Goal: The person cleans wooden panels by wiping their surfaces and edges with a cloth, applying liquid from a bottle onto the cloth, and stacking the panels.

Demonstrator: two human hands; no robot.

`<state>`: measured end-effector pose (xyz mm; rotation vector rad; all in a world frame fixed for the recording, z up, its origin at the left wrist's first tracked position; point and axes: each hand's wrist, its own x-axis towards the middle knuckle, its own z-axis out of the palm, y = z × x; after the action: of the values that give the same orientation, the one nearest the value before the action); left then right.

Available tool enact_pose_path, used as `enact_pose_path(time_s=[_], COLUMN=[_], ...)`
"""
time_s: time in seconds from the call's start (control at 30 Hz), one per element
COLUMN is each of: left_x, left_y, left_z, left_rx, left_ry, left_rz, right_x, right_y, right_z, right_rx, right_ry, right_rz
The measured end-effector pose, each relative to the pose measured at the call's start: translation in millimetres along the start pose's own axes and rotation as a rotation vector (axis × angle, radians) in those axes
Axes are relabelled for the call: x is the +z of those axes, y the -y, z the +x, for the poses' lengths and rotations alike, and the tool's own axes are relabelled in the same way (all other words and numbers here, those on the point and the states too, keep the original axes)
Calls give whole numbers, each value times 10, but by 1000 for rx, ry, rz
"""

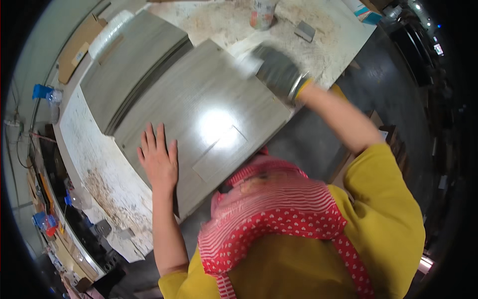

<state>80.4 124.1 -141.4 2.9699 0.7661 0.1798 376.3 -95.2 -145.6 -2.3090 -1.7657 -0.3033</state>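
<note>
My bare left hand (160, 162) lies flat, fingers spread, on the left end of a grey wood-grain panel (199, 94). My right hand (280, 71) wears a dark grey glove with a yellow cuff and is blurred by motion. It is over the panel's far right part, with a blurred white cloth (247, 66) at its fingers. A bright glare and a faint rectangular outline show on the panel's face. Beyond it, to the left, lies another grey wood-grain panel (137, 55) with dark grooved edges along its near side.
Under the panels is a stained white-covered table (99, 164). A printed can (262, 14) and a small grey block (304, 31) stand at the far side. Brown cardboard (79, 47) and clear plastic wrap (110, 34) lie at the far left. Bottles and clutter line the left.
</note>
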Motion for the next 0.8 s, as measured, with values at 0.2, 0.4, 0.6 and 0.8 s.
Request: enact_pose_path(time_s=[0.2,0.4,0.6,0.8], left_x=[-10,48,72,38], left_y=[-30,-11,-4,35], left_z=[-59,-33,-4,-50], left_rx=[-27,1,19,25], left_ry=[-1,-22,-10,-23], left_rz=[20,27,35,39], right_x=[-533,-349,-615,-287], right_y=[360,610,-157,623], right_z=[-215,-738,-1204,-684], right_rx=[-141,-67,64,-309], right_ry=[-222,-123,-26,-35], right_rz=[2,322,-106,396])
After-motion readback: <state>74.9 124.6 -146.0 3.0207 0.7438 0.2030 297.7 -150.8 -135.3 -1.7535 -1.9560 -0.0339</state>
